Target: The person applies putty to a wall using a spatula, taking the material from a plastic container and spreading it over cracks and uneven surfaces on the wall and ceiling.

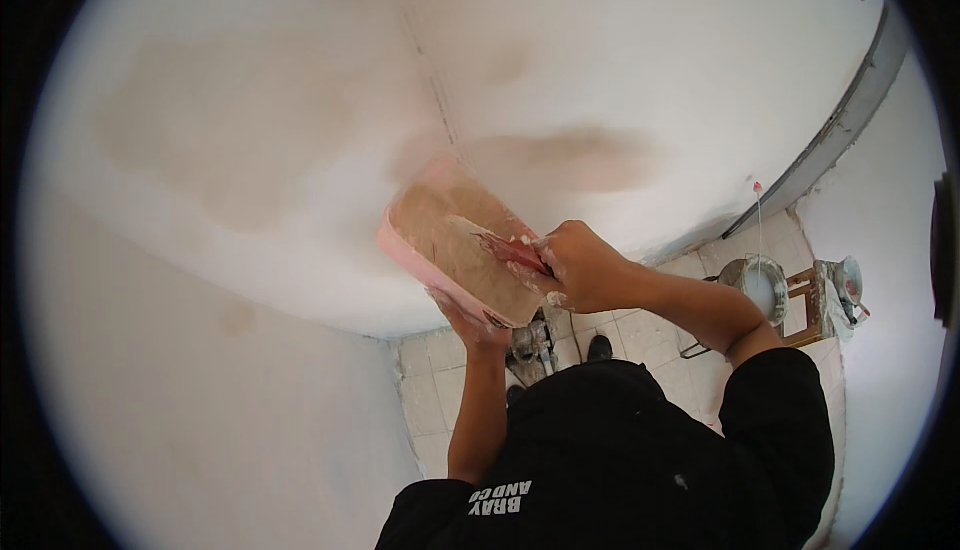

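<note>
A pink, oblong plastic tub (420,268) is tilted in front of me near the wall, its inside coated with beige filler paste. My left hand (468,324) grips its near end from the lower left side, with white smears on the fingers. My right hand (588,268) is closed round the red handle of a putty knife (518,253). The blade points into the tub, over or against the paste; I cannot tell whether it touches. White paste clings to the right hand's knuckles and fingers.
Pale walls (230,130) with damp-looking beige patches meet at a corner seam (430,75) ahead. On the tiled floor (660,335) at right stand a round bucket (758,288) and a wooden stool (803,308). My shoe (599,348) and some dark equipment (535,348) show below the tub.
</note>
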The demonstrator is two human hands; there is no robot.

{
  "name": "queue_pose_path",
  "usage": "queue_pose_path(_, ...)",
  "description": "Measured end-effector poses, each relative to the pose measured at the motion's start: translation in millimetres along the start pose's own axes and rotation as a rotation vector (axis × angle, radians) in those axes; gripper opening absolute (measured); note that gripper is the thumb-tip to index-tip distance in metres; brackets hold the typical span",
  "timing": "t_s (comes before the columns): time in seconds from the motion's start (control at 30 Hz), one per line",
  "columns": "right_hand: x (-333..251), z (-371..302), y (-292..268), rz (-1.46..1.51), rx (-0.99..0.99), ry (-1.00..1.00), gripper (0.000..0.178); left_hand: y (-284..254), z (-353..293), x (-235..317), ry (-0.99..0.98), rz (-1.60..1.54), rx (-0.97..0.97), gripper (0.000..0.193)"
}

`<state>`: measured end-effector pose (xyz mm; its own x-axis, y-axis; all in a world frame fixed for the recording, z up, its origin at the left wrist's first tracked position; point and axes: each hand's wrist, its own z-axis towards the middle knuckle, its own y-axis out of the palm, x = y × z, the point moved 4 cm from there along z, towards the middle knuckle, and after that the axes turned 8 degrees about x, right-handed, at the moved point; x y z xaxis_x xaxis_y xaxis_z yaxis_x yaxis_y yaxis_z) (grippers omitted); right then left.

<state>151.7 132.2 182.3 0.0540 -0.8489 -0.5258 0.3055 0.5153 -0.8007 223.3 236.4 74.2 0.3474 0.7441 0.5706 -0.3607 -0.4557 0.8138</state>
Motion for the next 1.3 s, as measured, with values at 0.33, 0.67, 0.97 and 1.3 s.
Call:
queue_pose_path(0.33, 24.8, -26.4, -28.7, 0.015, 0.059, 0.038, 0.017, 36.2, 0.1, -35.5, -0.003, 0.037, -0.118, 0.067)
queue_pose_path(0.67, 34.6, -54.3, -50.9, -0.080, 0.099, 0.070, 0.021, 52.7, -0.8, -65.9, -0.182, -0.083, -0.175, 0.063)
queue_pose_path(0.97, 56.0, -71.2, -97.0, -0.106, 0.537, 0.072, 0.026, 80.3, -10.0, -95.0, -0.263, -0.062, -0.234, 0.068)
queue_pose_path(1.3, 66.5, -91.8, -104.3, 0.052, 0.432, 0.062, 0.020, 78.0, 0.6, -114.1, -0.454, -0.145, -0.502, 0.060)
